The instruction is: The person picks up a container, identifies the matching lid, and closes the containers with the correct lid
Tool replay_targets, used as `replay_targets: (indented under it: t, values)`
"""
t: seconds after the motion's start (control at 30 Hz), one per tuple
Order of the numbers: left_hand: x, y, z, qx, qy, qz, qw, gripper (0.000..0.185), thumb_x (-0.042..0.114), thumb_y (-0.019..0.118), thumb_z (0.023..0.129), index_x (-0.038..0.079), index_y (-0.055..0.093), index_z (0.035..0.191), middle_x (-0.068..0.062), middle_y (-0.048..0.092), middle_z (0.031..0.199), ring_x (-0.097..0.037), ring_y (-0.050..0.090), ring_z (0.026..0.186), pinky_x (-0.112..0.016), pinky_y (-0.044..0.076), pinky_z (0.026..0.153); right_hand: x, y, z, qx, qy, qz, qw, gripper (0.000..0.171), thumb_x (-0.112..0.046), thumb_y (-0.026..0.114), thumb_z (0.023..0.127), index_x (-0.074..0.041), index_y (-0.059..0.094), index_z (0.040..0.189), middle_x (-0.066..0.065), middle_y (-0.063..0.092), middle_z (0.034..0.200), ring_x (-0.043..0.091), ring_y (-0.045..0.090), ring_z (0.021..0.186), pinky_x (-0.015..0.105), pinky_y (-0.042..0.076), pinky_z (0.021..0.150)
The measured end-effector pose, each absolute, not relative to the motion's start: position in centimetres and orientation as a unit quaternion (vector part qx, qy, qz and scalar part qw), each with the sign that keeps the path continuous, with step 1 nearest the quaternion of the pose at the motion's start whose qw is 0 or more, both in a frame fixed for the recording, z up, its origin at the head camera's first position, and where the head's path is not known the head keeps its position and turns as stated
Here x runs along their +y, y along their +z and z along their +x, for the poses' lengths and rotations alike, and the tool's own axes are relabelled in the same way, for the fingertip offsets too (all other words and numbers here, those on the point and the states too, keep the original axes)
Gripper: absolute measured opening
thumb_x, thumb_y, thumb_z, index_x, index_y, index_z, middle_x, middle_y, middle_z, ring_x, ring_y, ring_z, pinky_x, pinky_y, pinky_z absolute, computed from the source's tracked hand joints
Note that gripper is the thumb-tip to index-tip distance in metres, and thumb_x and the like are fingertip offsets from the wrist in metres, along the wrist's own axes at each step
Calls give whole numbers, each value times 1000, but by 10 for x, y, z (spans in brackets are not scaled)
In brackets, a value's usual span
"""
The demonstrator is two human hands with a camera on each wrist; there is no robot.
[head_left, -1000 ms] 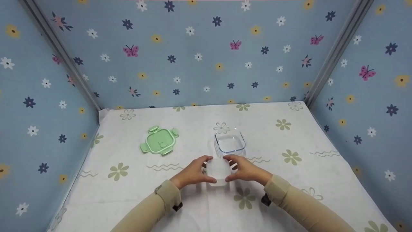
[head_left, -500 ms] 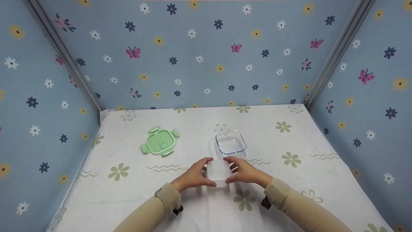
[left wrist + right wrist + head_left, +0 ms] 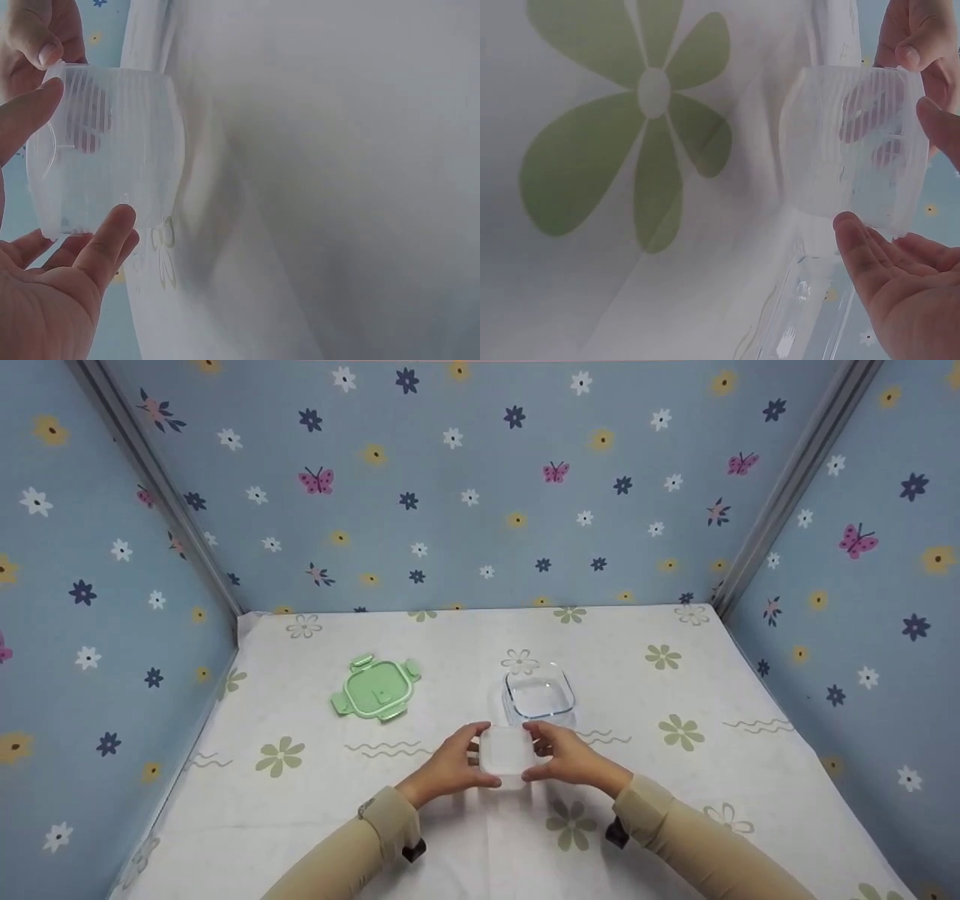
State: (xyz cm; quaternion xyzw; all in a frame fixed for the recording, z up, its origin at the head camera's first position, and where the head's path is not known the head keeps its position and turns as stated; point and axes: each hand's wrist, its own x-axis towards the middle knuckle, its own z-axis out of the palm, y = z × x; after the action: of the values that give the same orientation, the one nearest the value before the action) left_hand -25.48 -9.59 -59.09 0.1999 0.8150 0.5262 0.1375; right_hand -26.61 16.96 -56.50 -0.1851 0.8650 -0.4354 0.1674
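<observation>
Near the front middle of the white cloth with green flowers (image 3: 315,802): a small see-through ribbed plastic cup (image 3: 507,751), square in shape, held up between two hands. Left hand (image 3: 448,766) at the cup's 9 o'clock side, thumb and fingers curled round its wall. Right hand (image 3: 571,758) at the 3 o'clock side, gripping the same way. Fingertips (image 3: 114,222) pressed on the ribbed wall, seen up close from the left wrist, with the cup (image 3: 105,150) lying on its side in that view. From the right wrist, same cup (image 3: 851,146) pinched between a thumb above and fingers below, with a big green flower print beside it.

Just past the cup, toward 12 o'clock: a clear square glass dish (image 3: 539,694), open on top, sitting flat on the cloth. Very near the fingertips, touching or not too hard to tell.

Off toward 10 o'clock, well apart from the hands: a light green square lid with four clip flaps (image 3: 374,697), lying flat.

All around: blue walls with flowers and butterflies (image 3: 480,472). Beige sleeves (image 3: 697,847) on both arms.
</observation>
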Motion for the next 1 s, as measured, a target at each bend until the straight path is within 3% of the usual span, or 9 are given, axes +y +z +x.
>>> replay_targets:
  t: [0.47,1.0]
  values:
    - [-109,-574,-267,818,540,165,108,99,11,94,84,-5,37,163,-27,48,160,-43,59,138,-52,56,114,149,-553,-279,842,-483,-202,133,84,-7,92,86,12,46,155,29,65,145,42,70,127,54,56,113]
    - [-127,-558,-289,814,563,119,78,95,11,92,86,-2,40,164,-28,51,160,-46,57,144,-51,52,118,123,-543,-297,818,-539,-158,126,77,-5,85,93,8,46,158,29,60,153,47,64,136,51,55,114]
